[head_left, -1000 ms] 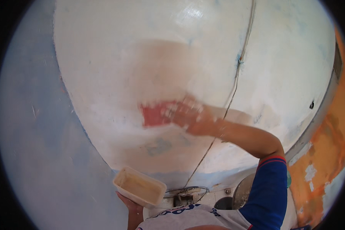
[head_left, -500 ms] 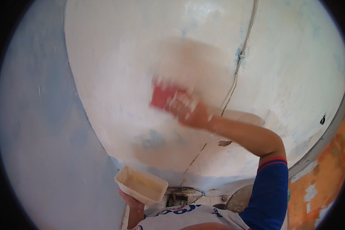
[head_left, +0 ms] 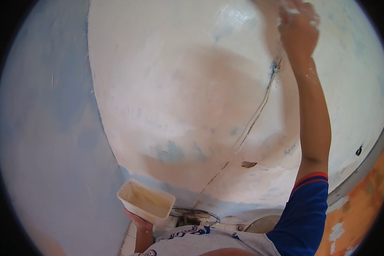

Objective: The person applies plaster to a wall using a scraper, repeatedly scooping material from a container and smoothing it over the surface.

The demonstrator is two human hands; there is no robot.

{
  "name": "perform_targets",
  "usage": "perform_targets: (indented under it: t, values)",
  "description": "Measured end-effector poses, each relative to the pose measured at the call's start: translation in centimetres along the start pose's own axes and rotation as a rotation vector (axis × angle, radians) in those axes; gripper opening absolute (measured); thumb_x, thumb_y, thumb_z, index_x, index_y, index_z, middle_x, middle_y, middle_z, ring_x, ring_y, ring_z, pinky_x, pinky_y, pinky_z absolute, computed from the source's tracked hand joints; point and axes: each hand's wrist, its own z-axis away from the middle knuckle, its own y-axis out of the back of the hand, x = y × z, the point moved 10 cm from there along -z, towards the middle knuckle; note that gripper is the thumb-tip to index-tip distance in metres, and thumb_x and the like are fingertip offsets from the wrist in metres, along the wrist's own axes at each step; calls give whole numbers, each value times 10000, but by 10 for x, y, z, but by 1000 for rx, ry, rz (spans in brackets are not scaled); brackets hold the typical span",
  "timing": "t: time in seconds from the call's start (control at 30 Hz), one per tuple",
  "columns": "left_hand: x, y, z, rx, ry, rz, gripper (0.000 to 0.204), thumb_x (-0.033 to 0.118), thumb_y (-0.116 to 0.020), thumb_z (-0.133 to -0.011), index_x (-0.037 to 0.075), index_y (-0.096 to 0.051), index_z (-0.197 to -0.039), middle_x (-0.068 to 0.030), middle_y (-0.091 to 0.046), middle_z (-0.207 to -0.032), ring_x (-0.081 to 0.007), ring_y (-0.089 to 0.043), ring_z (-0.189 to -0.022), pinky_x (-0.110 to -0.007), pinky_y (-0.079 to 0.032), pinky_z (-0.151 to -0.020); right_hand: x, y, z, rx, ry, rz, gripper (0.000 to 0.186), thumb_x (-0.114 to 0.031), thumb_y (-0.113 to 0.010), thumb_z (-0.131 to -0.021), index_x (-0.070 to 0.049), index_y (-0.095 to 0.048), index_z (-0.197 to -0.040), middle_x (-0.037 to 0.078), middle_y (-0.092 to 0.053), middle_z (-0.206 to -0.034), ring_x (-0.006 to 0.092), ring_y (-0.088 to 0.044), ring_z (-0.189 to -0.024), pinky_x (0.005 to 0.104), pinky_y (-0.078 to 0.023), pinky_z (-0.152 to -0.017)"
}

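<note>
My left hand grips a cream rectangular plastic tub low in the picture, its fingers mostly hidden under and behind it. Pale residue coats the tub's inner walls. High at the upper right, my right hand is raised against the white wall, white smears on its curled fingers. The flat red putty spreader it held half a second ago is out of sight, beyond the hand or the top edge. Bluish patches show through the wall's whitish coat.
A thin cable runs slantwise down the wall, above a chipped hole. On the left, a grey-blue wall meets it at a corner. Dark looped wires and a round grey object lie below. Orange patchy surface at lower right.
My right hand has swept up and right from mid-wall to the upper edge, taking the red spreader out of sight. In the picture the tub sits slightly further left as the view shifted.
</note>
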Motion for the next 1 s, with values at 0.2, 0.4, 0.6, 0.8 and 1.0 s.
perform_targets:
  t: [0.2,0.4,0.6,0.8,1.0]
  values:
    - [10,-34,15,77,-8,13,707,646,-315,-1004,139,-411,-1488,-92,-507,-1444,-329,-515,-1303,-483,-457,-1078,-156,51,170,90,337,-911,362,-78,-622,-854,-75,-703,-1207,102,-659,-1199,308,-637,-1117,509,-509,-983]
    - [-1,-22,8,199,100,32,613,564,-340,-1029,117,-491,-1421,-112,-592,-1344,-325,-598,-1211,-488,-519,-1007,-270,114,292,-522,756,-1169,356,-69,-564,-894,-154,-703,-1210,41,-700,-1209,293,-672,-1105,515,-527,-963]
    - [6,-54,-8,71,175,63,647,604,-331,-1017,140,-475,-1444,-97,-576,-1379,-325,-575,-1247,-497,-486,-1057,-131,60,91,-174,277,-717,426,-134,-569,-922,-215,-617,-1337,39,-667,-1202,299,-659,-1053,492,-540,-823]
    - [23,-18,-41,-94,307,18,828,766,-241,-967,201,-307,-1568,-76,-386,-1577,-333,-384,-1429,-522,-331,-1177,25,39,-73,244,-259,-401,192,-134,-635,-948,-39,-715,-1095,147,-680,-902,309,-606,-817,422,-498,-718]
    - [49,-6,-61,-97,330,8,832,768,-227,-968,195,-324,-1563,-74,-387,-1578,-331,-383,-1428,-502,-332,-1179,-165,14,119,66,271,53,485,-289,-677,-899,-110,-614,-1345,138,-570,-1402,338,-579,-1237,511,-519,-899]
